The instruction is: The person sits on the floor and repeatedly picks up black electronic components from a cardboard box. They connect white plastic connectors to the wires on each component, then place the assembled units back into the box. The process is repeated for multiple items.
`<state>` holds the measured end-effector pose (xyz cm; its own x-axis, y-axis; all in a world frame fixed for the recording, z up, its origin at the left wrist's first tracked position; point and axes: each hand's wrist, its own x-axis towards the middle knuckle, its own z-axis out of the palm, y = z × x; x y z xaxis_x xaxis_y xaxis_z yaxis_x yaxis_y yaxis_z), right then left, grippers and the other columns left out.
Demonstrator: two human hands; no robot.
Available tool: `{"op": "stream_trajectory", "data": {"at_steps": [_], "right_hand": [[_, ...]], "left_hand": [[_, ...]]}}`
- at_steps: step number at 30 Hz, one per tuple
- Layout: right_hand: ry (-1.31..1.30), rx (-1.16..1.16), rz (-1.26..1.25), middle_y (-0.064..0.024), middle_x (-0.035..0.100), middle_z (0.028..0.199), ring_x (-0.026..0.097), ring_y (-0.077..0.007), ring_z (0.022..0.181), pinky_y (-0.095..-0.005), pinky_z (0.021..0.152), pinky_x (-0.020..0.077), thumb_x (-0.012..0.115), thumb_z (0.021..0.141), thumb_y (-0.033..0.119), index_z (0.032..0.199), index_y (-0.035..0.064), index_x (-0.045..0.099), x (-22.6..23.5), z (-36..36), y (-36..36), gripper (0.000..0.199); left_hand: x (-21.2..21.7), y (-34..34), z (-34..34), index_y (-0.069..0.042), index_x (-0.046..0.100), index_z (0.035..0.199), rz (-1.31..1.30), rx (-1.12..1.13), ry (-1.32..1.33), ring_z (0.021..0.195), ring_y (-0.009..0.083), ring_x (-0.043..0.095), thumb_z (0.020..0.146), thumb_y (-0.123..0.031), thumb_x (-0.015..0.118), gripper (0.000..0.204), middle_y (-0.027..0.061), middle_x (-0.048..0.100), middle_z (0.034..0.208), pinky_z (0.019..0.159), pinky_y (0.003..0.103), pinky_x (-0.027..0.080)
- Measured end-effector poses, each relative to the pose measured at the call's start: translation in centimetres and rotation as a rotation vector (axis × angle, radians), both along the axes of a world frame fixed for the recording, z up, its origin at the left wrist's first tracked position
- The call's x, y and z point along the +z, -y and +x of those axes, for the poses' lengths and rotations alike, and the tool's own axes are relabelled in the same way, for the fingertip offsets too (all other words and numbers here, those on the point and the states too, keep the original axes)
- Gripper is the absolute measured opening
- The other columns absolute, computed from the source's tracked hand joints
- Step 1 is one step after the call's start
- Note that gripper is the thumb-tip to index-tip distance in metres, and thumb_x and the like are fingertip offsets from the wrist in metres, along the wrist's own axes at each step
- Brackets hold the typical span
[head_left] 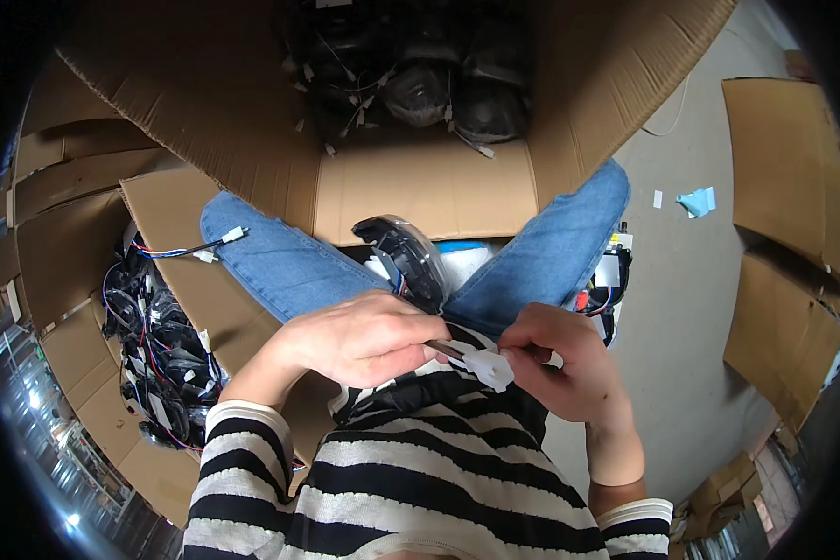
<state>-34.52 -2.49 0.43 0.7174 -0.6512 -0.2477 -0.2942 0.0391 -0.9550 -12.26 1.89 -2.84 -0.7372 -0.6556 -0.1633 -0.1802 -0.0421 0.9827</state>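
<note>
Both of my hands meet over my lap at a small white connector-like piece [487,370] on the end of a short dark cable [446,350]. The cable is gripped between the thumb and fingers of my left hand [369,338]. My right hand [565,359] pinches the far side of the white piece, its fingertips partly hiding it. Just beyond my left hand, a lamp unit [409,259] with a black housing and clear curved lens rests between my thighs. Blue wires show at its lower side, where my left hand hides part of it.
Ahead stands a large open carton [425,191] holding several dark lamps [415,95] with white plugs. On the left, another carton is filled with wired lamps [163,364]; a cable with white plugs [205,250] hangs over its flap. At right are a blue scrap [696,203] and cardboard boxes [779,168].
</note>
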Motion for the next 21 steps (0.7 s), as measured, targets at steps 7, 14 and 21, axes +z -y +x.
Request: {"op": "stream_trajectory", "data": {"at_steps": [7,14,21], "right_hand": [[-0.12,0.009,-0.323,-0.0065,0.05,0.059,0.048,-0.022,0.053,-0.0311,0.048,0.0384,0.059,0.065,-0.001,0.068,0.0028,0.05,-0.1,0.3,-0.5,0.01],[-0.043,0.06,-0.28,-0.0067,0.05,0.06,0.049,-0.0243,0.055,-0.0327,0.049,0.039,0.059,0.062,-0.002,0.068,0.0037,0.049,0.1,0.0,-0.1,0.013],[-0.058,0.055,-0.308,-0.0086,0.05,0.062,0.049,-0.0259,0.055,-0.0336,0.049,0.039,0.059,0.064,-0.002,0.071,0.0035,0.049,0.2,0.3,-0.1,0.014]], "left_hand": [[-0.8,0.0,0.4,0.001,0.052,0.082,0.176,-0.029,-0.172,0.059,0.0318,0.051,0.083,-0.014,0.041,0.018,0.0154,0.051,0.062,0.053,0.036,0.039],[-1.0,1.1,0.5,-0.002,0.053,0.081,0.311,-0.128,-0.153,0.054,0.0211,0.047,0.083,-0.014,0.039,0.018,0.0087,0.049,0.059,0.052,0.031,0.037],[-1.1,2.7,0.8,-0.002,0.053,0.079,0.47,-0.298,-0.131,0.054,0.0131,0.043,0.083,-0.015,0.039,0.019,0.0034,0.046,0.057,0.05,0.027,0.034]]}}
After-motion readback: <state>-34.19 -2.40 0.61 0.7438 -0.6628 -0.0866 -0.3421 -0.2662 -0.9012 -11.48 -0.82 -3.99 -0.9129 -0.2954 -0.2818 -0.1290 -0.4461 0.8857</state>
